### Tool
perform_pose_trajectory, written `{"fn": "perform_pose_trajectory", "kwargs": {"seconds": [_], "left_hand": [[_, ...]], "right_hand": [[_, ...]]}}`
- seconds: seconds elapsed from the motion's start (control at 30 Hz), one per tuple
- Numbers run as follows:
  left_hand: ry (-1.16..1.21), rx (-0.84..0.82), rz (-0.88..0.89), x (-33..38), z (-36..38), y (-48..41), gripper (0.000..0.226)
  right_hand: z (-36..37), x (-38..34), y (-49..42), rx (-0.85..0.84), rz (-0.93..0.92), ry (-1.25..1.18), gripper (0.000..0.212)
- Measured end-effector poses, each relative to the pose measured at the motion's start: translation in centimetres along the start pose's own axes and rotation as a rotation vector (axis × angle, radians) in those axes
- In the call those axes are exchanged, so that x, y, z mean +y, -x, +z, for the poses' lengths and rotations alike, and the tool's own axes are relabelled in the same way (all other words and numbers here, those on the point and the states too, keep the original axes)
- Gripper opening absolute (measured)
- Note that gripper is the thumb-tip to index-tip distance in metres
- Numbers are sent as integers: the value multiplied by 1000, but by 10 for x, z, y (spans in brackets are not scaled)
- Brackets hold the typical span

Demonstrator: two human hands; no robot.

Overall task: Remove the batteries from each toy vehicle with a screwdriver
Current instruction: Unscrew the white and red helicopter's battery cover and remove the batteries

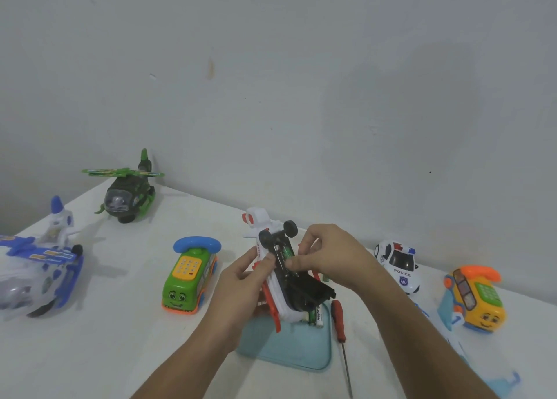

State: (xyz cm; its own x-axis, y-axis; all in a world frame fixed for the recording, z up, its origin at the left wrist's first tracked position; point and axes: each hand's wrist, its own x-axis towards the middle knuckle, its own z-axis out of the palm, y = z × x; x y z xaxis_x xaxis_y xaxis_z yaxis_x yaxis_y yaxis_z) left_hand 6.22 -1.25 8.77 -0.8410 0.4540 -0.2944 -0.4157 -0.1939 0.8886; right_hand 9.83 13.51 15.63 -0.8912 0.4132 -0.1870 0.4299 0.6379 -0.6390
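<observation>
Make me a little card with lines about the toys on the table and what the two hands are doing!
held toy: white helicopter, belly up, over the tray
left hand: holds the white helicopter
right hand: pinches a battery inside the toy
tray: blue, loose batteries on it
screwdriver: lies on the table, right of the tray
other toys: green helicopter, blue helicopter, green bus, police car, orange bus

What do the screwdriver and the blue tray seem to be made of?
The screwdriver has a red handle, seemingly glossy plastic, and a thin grey shaft like metal. The blue tray is probably matte plastic: even pale colour, rounded moulded rim.
</observation>
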Motion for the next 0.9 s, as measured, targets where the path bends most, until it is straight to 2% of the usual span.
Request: {"fn": "perform_pose_trajectory", "kwargs": {"seconds": [0.2,0.3,0.5,0.67,0.9], "left_hand": [[-5,-10,-10,4,-1,2,34],[-17,-27,-18,6,0,4,27],[-41,-62,-22,11,3,8,15],[-71,-65,-36,10,3,8,14],[-64,-85,-87,13,5,8,18]], "right_hand": [[-3,3,1,-37,-20,-102,33],[-4,4,1,-92,7,-179,32],[-7,1,3,-147,34,-193,31],[-6,7,3,-155,12,-211,30],[-6,23,7,-157,-18,-473,25]]}}
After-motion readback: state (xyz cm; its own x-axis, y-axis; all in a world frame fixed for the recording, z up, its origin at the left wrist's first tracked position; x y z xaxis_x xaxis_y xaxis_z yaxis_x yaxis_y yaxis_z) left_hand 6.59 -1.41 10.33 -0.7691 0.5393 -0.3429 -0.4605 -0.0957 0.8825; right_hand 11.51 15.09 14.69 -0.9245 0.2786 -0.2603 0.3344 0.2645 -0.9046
